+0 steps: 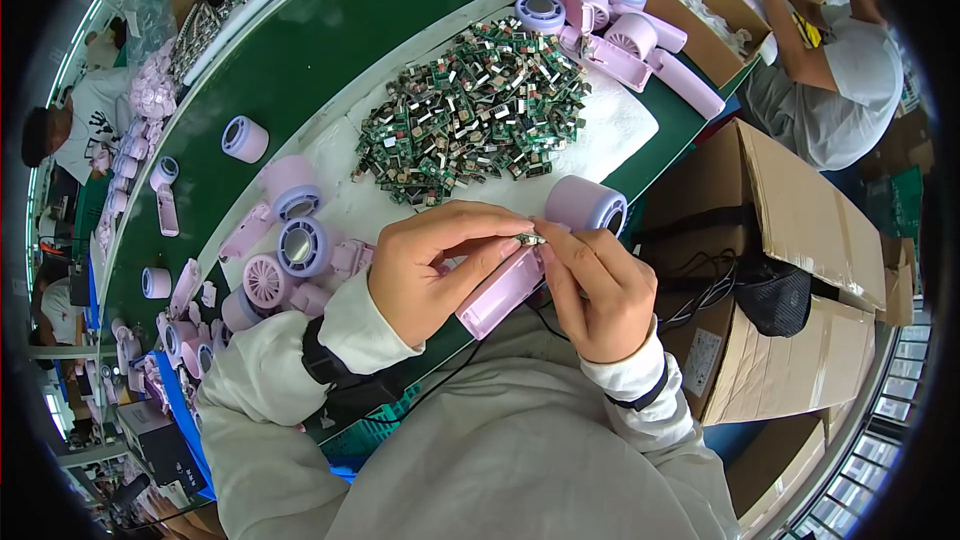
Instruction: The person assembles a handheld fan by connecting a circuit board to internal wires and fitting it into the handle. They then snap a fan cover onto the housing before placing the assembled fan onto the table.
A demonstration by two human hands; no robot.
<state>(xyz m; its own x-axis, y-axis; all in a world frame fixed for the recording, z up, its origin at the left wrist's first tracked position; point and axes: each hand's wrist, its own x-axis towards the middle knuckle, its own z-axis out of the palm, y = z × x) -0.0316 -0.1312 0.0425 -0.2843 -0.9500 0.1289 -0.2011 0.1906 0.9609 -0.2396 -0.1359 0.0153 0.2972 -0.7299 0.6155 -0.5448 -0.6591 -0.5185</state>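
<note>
In front of my body, both hands meet at the upper end of a lilac plastic housing shell (498,298), its hollow side facing up. A small circuit board (530,238) sits between the fingertips there. My left hand (425,265) is closed, with thumb and forefinger pinching the board from the left. My right hand (607,290) is closed too, its fingertips at the board and the shell's upper right edge. Fingers partly hide the board and where it meets the shell. A large heap of similar circuit boards (475,105) lies just beyond my hands.
A lilac cylindrical fan head (585,205) stands beyond my right hand. More fan heads (303,245) and shells crowd the left; others (630,35) are at the back. Cardboard boxes (800,360) and black cables flank my right side. Co-workers (835,80) sit nearby along the green bench (260,60).
</note>
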